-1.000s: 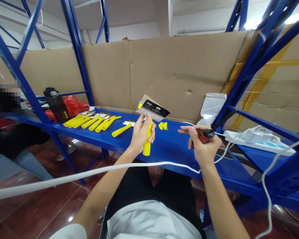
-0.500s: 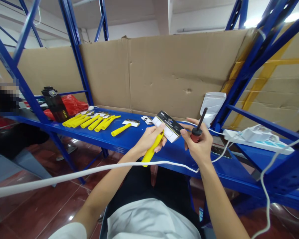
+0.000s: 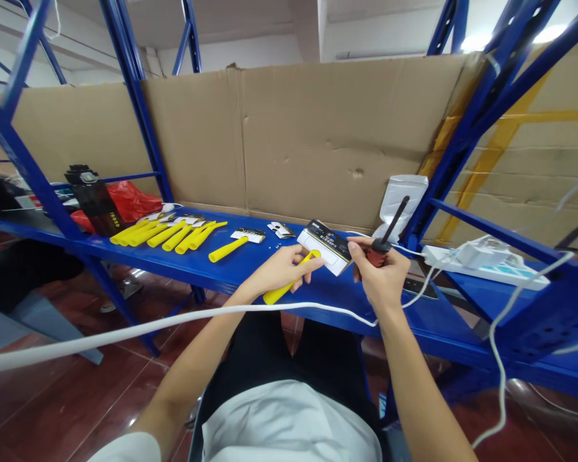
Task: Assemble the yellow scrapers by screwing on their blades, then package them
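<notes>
My left hand [image 3: 286, 266] is closed around a yellow tapered tube [image 3: 282, 293], its narrow end up against a black-and-white printed card [image 3: 325, 247]. My right hand [image 3: 383, 273] pinches the card's right edge between thumb and fingers. The same hand also grips a tool with a red handle and a dark shaft [image 3: 395, 220], which points up and away; its exact kind I cannot make out. Beyond my left hand, a yellow tube with a card [image 3: 228, 249] lies on the blue bench [image 3: 250, 273]. Several more yellow tubes with cards [image 3: 173, 236] lie in a row farther left.
Loose printed cards [image 3: 282, 230] lie behind my hands. A black bottle [image 3: 94, 202] and a red plastic bag [image 3: 132, 202] stand at the left. On the right are a white power strip [image 3: 491, 266] and a phone [image 3: 421, 287]. A white cable [image 3: 173, 326] crosses before my forearms.
My left hand's fingers have shifted on the yellow tube, which now lies flatter and farther left. The card stays between both hands. The whole view has moved slightly.
</notes>
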Action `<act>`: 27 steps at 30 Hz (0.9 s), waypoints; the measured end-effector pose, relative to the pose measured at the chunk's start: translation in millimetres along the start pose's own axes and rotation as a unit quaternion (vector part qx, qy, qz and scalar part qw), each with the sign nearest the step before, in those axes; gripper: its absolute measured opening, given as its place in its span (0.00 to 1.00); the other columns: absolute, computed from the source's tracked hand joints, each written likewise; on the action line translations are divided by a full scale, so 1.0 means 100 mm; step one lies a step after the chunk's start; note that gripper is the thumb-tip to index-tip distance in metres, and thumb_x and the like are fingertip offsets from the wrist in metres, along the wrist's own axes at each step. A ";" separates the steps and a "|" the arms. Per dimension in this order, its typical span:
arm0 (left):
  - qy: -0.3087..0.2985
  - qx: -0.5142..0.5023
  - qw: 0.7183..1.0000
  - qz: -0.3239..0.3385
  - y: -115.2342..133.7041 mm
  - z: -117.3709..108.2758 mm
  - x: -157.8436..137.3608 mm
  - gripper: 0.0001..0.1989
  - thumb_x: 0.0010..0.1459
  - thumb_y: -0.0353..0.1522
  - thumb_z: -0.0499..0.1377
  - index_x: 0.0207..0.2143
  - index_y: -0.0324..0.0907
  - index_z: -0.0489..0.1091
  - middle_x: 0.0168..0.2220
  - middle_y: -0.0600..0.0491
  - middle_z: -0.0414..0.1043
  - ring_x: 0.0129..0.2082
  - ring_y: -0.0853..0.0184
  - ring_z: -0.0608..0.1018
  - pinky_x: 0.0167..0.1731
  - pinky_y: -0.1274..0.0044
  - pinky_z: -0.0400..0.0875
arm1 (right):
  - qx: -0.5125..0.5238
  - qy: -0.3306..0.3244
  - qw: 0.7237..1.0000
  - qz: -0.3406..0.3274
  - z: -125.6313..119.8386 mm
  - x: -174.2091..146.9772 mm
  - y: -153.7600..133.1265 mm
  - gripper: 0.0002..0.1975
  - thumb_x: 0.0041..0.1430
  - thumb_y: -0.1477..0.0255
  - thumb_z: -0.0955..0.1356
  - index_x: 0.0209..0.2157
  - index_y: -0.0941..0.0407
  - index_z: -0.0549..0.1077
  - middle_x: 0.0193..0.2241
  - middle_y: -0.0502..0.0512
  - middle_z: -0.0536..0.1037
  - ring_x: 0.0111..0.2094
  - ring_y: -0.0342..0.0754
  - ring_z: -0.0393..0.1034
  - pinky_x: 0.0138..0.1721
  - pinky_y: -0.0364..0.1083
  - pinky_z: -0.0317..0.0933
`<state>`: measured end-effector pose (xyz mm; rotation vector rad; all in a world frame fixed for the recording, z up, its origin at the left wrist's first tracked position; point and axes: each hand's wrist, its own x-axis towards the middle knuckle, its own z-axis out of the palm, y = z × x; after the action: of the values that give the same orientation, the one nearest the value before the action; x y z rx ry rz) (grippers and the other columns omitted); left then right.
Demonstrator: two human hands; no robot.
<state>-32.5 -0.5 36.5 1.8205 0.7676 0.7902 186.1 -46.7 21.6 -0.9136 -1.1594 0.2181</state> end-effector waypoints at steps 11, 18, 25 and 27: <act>0.152 0.213 0.946 0.189 -0.05 0.02 0.00 0.24 0.73 0.36 0.66 0.69 0.50 0.73 0.56 0.45 0.85 0.52 0.55 0.87 0.52 0.69 0.79 | 0.099 -0.042 0.994 0.025 -0.02 0.02 0.02 0.17 0.68 0.54 0.80 0.46 0.54 0.89 0.32 0.57 0.89 0.20 0.48 0.77 0.13 0.44 0.58; 0.186 0.039 0.967 0.171 -0.06 -0.05 0.04 0.21 0.77 0.52 0.61 0.48 0.43 0.76 0.30 0.56 0.76 0.22 0.71 0.76 0.24 0.79 0.69 | 0.116 -0.068 0.991 0.018 -0.02 0.00 -0.01 0.16 0.69 0.56 0.79 0.47 0.54 0.88 0.43 0.62 0.92 0.25 0.49 0.83 0.13 0.42 0.59; 0.163 -0.074 0.969 0.171 0.01 -0.20 0.03 0.27 0.73 0.59 0.62 0.42 0.45 0.69 0.25 0.61 0.69 0.13 0.75 0.68 0.14 0.80 0.61 | 0.114 -0.068 0.991 0.019 -0.02 0.00 -0.01 0.15 0.68 0.57 0.80 0.43 0.55 0.88 0.40 0.61 0.91 0.24 0.49 0.82 0.13 0.42 0.59; 0.163 -0.074 0.969 0.170 0.01 -0.21 0.03 0.27 0.72 0.59 0.63 0.43 0.45 0.70 0.24 0.61 0.70 0.13 0.75 0.68 0.14 0.80 0.61 | 0.115 -0.067 0.991 0.017 -0.02 0.00 -0.01 0.14 0.68 0.57 0.80 0.43 0.55 0.88 0.39 0.60 0.91 0.24 0.49 0.82 0.13 0.42 0.59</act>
<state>-47.1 11.9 44.6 1.7298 0.5866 1.3589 187.7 -48.2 22.0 -0.7236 -1.2143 0.4378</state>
